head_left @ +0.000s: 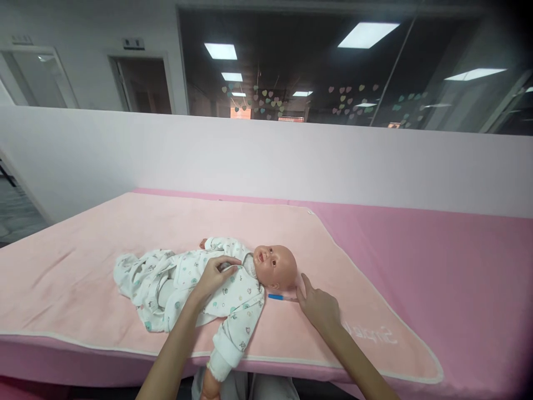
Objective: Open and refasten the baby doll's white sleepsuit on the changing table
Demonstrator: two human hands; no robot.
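A baby doll (276,266) lies on its back across the pink mat, its head to the right. It wears a white printed shirt (239,289) and trousers (144,275) of matching cloth. My left hand (214,276) is on the doll's chest, thumb and fingers curled on the shirt front near the collar. Beside the doll's head, my right hand (320,308) rests on the mat with its thumb and forefinger apart. A thin stick with a blue end (275,297) lies below the head; its pale end reaches my right fingertips.
The pale pink mat (358,278) covers part of a darker pink tabletop (458,278). A white partition (291,161) rises along the back, with dark glass beyond. One doll arm (227,355) hangs over the front edge, close to my lap.
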